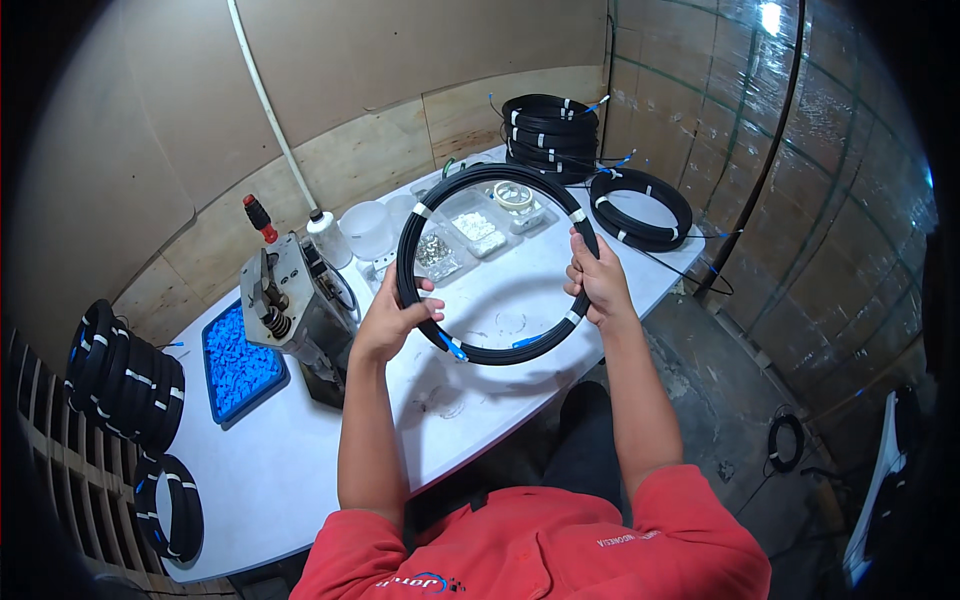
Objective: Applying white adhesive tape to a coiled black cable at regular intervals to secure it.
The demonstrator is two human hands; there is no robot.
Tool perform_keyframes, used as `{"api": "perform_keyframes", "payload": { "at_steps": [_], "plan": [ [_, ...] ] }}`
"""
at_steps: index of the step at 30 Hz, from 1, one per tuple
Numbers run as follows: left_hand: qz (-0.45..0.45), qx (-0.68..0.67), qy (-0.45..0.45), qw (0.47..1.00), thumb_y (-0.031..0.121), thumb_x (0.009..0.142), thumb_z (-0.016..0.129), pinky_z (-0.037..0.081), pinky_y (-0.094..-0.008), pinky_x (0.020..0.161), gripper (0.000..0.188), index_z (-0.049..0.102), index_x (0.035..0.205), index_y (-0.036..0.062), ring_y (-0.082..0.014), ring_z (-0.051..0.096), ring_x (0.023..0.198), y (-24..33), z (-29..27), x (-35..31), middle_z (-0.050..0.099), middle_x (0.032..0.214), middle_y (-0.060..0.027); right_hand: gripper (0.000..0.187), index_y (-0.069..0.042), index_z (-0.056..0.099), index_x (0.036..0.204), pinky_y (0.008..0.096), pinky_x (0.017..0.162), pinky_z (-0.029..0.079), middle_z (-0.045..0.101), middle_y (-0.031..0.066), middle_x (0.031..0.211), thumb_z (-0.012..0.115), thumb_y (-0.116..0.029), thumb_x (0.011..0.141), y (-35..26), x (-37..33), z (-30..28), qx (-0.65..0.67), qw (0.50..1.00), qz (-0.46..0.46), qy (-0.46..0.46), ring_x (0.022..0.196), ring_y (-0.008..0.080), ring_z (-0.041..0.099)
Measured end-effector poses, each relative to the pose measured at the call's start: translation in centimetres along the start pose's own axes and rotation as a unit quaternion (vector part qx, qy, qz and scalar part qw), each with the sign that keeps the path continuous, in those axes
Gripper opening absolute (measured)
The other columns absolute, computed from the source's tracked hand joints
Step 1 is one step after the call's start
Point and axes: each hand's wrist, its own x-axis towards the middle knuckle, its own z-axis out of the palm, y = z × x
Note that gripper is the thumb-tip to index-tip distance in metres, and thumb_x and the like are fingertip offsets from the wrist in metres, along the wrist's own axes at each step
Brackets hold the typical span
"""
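Note:
A coil of black cable (488,174) is held up over the table, bound at several places with white tape. My left hand (385,318) grips its left side, thumb and fingers around the bundle. On the opposite side my right hand (600,280) is closed round the cable near a white tape band. At the coil's lower left hangs a blue connector (455,348). Another blue connector (525,342) lies along the inner bottom edge. The coil is tilted, so the white table (450,440) and small-parts boxes show through its ring.
A metal bench press (285,310) stands left of my left hand, beside a blue tray (226,420) of small blue pieces. Clear boxes (470,235) of small parts lie behind the coil. Stacked cable coils (550,145) stand at the back, with more coils (125,380) at far left.

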Motion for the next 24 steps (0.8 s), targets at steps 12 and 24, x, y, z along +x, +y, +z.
{"api": "perform_keyframes", "payload": {
  "at_steps": [12,24],
  "plan": [
    [0.029,0.130,0.027,0.991,-0.008,0.081,0.065,0.057,-0.0319,0.069,0.070,0.033,0.142,0.0064,-0.0178,0.064,0.076,-0.2,1.1,-0.8,0.051,0.100,-0.0083,0.031,-0.009,0.052,0.116,0.0192,0.045,0.034,0.040,-0.0071,0.069,0.064,-0.033,0.098,0.1,-0.3,0.1,-0.007,1.000,-0.019,-0.006,0.052,0.0014,0.038],
    [0.031,-0.228,0.130,0.965,0.012,0.094,0.061,0.050,-0.0333,0.058,0.027,0.049,0.118,0.0073,-0.0137,0.051,0.058,-4.1,3.9,0.3,0.048,0.072,-0.0008,0.022,-0.016,0.050,0.118,0.0224,0.045,0.035,0.040,-0.0035,0.068,0.058,-0.011,0.098,3.2,-0.1,0.5,0.163,0.986,0.007,0.029,0.052,0.0060,0.039]
  ]
}}
